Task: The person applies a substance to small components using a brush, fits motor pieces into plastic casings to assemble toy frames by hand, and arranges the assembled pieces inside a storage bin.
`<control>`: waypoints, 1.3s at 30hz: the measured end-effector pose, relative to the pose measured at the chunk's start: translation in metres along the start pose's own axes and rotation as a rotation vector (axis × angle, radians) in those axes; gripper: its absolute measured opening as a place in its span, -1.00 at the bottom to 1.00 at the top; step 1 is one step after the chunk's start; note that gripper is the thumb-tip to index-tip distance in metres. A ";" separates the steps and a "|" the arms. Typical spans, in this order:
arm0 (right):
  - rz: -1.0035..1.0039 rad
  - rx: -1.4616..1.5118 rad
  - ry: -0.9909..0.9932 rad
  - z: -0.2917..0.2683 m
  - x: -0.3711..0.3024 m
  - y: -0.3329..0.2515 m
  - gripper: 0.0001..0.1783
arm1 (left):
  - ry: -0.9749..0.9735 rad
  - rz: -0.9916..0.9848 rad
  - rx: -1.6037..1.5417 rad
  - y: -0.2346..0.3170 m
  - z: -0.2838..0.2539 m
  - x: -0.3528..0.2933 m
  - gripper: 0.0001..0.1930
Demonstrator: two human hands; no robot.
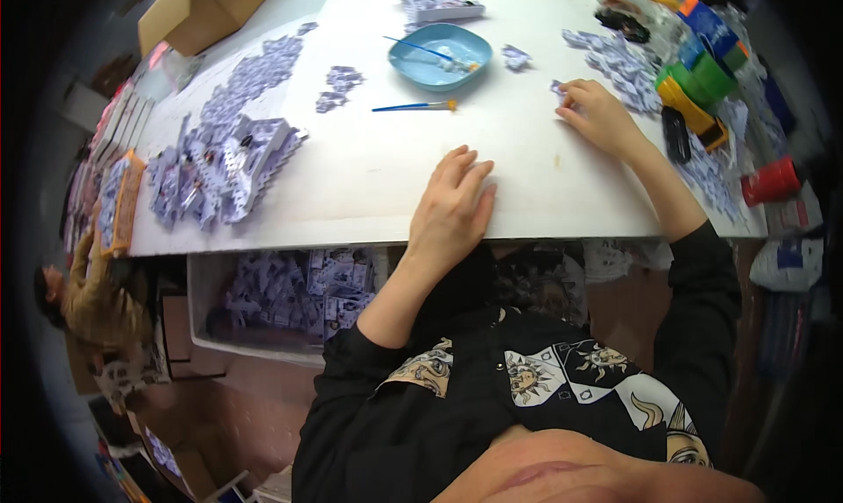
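Observation:
My left hand [450,204] lies on the white table near its front edge, fingers stretched out and holding nothing. Further right, my right hand [601,121] has its fingers curled, with a small purple-and-white printed paper piece [556,86] at the fingertips. Beyond my hands stands a light blue bowl [413,68] with whitish paste inside and a blue-handled paintbrush [414,45] leaning in it. A second brush [408,107] with a blue handle lies in front of the bowl. Small clusters of printed pieces [339,88] sit left of the bowl, and another printed piece [515,57] is right of it.
Printed paper pieces [198,178] form a large heap at left; another pile [619,64] lies at right. Tape rolls [702,82] and a red cup-like thing [771,182] stand along the right edge. A cardboard box [206,16] is far left. Below sits a bin [204,314]; another person [101,301] is at left.

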State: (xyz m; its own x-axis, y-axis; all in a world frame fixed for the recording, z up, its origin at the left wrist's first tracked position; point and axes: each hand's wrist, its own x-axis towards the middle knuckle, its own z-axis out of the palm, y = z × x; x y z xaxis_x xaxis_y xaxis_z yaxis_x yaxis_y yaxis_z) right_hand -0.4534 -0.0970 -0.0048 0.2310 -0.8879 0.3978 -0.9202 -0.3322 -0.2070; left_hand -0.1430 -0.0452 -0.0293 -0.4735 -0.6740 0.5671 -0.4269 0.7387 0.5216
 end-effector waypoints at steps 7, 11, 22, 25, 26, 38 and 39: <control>-0.100 0.061 0.039 -0.009 -0.016 -0.009 -0.75 | 0.022 -0.012 0.050 0.000 0.001 0.000 -0.70; -0.050 0.011 0.088 -0.012 -0.018 -0.004 -0.68 | 0.025 -0.003 0.066 0.001 0.003 0.001 -0.71; 0.285 0.245 -0.066 -0.004 -0.024 -0.018 -0.43 | 0.023 -0.012 0.081 0.002 0.002 -0.001 -0.69; 0.281 0.401 0.009 -0.001 -0.031 -0.027 -0.43 | 0.018 -0.008 0.084 0.002 0.002 0.000 -0.69; 0.289 0.404 0.005 -0.003 -0.033 -0.031 -0.43 | 0.010 -0.011 0.081 0.002 0.002 0.000 -0.69; 0.230 -0.558 0.081 -0.017 -0.007 0.041 -0.46 | 0.015 0.016 0.087 0.004 0.006 0.005 -0.70; 0.151 -0.555 0.108 -0.010 0.009 0.024 -0.45 | 0.016 0.001 0.106 0.003 0.003 0.003 -0.70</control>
State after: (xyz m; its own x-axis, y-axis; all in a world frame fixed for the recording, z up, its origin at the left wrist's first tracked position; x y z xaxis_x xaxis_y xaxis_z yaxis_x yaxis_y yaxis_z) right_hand -0.4767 -0.1100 0.0030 0.0779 -0.8653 0.4952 -0.9749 0.0378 0.2194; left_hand -0.1479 -0.0451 -0.0278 -0.4619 -0.6725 0.5783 -0.5058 0.7353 0.4511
